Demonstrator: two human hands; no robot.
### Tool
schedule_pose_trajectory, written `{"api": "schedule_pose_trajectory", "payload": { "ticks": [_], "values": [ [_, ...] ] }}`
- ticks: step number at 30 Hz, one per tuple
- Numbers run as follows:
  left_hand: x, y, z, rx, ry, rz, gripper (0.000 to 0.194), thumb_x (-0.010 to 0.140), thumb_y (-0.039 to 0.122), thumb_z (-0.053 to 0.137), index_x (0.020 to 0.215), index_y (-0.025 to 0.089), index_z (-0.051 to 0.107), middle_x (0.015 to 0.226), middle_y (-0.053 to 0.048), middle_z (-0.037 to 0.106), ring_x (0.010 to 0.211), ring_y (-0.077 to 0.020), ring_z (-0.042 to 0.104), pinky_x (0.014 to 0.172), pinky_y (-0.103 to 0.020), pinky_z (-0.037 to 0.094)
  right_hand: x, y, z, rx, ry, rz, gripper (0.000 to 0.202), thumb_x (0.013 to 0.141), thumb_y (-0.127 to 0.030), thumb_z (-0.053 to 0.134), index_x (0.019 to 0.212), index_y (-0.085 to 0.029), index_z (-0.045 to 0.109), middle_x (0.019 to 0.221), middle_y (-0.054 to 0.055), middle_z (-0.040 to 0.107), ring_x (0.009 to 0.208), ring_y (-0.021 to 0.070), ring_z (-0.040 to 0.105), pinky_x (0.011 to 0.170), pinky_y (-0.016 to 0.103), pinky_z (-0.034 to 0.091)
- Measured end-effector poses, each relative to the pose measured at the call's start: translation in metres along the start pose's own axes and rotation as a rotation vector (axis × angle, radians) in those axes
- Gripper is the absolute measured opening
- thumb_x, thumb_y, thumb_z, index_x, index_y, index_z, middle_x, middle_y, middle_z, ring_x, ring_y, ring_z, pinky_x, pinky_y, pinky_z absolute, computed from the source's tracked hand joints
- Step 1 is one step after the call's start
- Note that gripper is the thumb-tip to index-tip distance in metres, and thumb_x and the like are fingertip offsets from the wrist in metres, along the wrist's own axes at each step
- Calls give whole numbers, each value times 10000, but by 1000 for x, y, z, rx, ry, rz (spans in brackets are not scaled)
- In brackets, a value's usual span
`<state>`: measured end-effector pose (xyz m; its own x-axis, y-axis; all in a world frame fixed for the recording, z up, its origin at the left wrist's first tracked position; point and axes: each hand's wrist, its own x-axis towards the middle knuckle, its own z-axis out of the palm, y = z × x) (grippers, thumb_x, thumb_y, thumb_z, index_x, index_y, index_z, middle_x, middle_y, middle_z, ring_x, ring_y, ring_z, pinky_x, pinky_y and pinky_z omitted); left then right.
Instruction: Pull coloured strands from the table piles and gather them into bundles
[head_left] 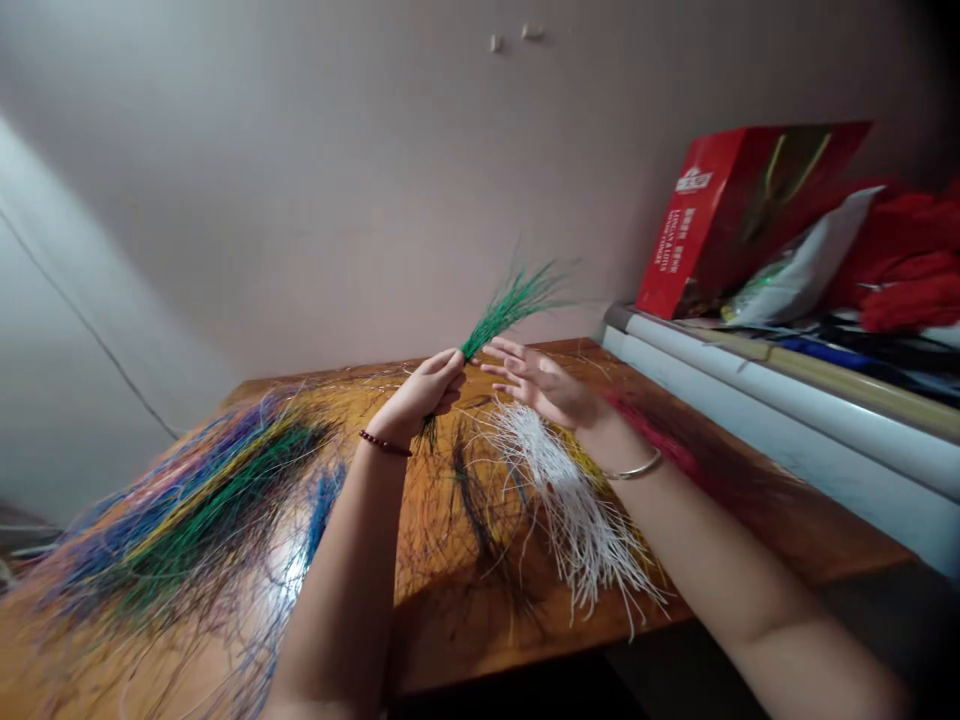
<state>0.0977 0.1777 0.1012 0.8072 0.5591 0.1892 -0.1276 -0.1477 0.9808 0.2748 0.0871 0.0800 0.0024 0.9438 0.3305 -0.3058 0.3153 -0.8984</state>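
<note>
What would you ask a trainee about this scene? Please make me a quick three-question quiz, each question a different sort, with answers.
1. True or false: the left hand grips the green strands.
2. Which strands lie just below the right hand in the picture? A) blue; B) white; C) purple.
3. Fill in the blank: the beaded bracelet is on the ____ wrist.

Key: 1 true; 2 B; 3 left.
</note>
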Motion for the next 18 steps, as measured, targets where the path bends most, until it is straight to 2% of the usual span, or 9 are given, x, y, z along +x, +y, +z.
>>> {"api": "schedule_pose_trajectory", "payload": {
  "ticks": [3,6,9,11,12,13,15,18],
  "values": [
    [0,-4,5,97,-65,-33,305,863,487,516,898,184,530,592,64,256,428,-47,186,374,-179,103,2,-3,-3,40,-5,-79,245,772,-314,688,1011,-292,643,1217,23,602,1179,216,502,971,382,426],
    [0,-7,9,216,-98,-33,305,875,469,495,928,175,558,582,54,293,439,-59,219,381,-194,150,8,-2,-5,115,5,-68,326,780,-293,675,1099,-321,611,1142,12,646,1139,201,531,916,369,452],
    [4,-14,12,383,-103,19,308,898,441,453,936,163,579,583,40,336,470,-73,257,405,-209,198,14,2,-1,194,93,4,257,840,-246,597,1089,-309,613,1058,1,675,1034,161,591,820,298,483],
    [7,-19,12,492,-101,90,318,909,425,432,944,154,594,628,15,409,518,-81,303,447,-215,255,18,4,0,201,180,69,163,900,-238,503,967,-243,651,961,21,686,909,135,623,721,242,491],
    [9,-21,11,540,-105,119,324,913,418,421,955,151,600,661,2,444,543,-85,322,472,-219,280,21,5,0,169,235,106,193,920,-236,470,894,-210,660,888,32,683,820,120,624,651,212,482],
    [9,-23,10,588,-106,138,326,913,412,420,964,149,605,687,-6,467,564,-89,338,493,-224,296,24,5,-1,113,295,145,229,928,-234,459,829,-184,659,791,35,666,710,103,604,569,184,455],
    [7,-23,4,692,-97,133,310,895,413,458,952,150,611,708,-12,491,588,-94,359,518,-232,308,31,4,-5,-27,378,229,231,913,-231,508,745,-158,648,574,8,556,496,69,473,412,153,336],
    [1,-20,-11,778,-52,64,293,852,437,533,907,158,601,679,-5,492,570,-95,375,506,-232,304,46,-1,-13,-168,343,286,197,887,-237,572,726,-149,643,441,-40,390,387,51,300,331,157,202]
  ]
}}
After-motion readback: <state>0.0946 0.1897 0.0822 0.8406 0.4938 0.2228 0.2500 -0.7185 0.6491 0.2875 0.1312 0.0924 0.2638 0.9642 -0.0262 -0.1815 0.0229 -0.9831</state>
